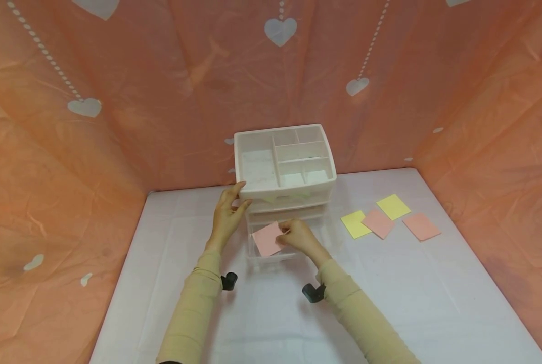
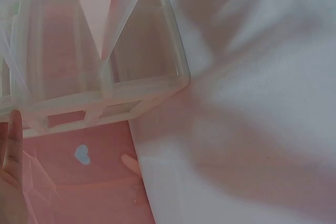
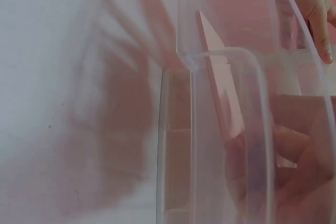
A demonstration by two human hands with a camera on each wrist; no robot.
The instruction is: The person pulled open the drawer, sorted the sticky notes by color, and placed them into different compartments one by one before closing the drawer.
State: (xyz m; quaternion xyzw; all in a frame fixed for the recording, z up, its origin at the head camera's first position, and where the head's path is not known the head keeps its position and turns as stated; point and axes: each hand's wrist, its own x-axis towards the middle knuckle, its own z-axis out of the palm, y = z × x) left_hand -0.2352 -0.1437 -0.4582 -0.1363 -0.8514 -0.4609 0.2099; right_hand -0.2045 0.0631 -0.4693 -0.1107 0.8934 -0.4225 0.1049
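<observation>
My right hand (image 1: pixel 300 236) pinches a pink sticky-note pad (image 1: pixel 266 239) by its right side, inside the pulled-out clear drawer (image 1: pixel 271 260). Through the drawer's see-through wall, the right wrist view shows the pad (image 3: pixel 223 85) tilted, with fingers behind the plastic. At the front left corner of the white drawer organizer (image 1: pixel 289 191), my left hand (image 1: pixel 227 215) touches the top rim with its fingers, the thumb stretched toward the front. Only part of this left hand (image 2: pixel 11 171) shows at the edge of the left wrist view.
To the right on the white table (image 1: pixel 435 293) lie yellow pads (image 1: pixel 393 207) and pink pads (image 1: pixel 421 226), some overlapping. The organizer's top has several compartments (image 1: pixel 300 150). Pink-orange cloth (image 1: pixel 198 101) with white hearts hangs behind and at both sides.
</observation>
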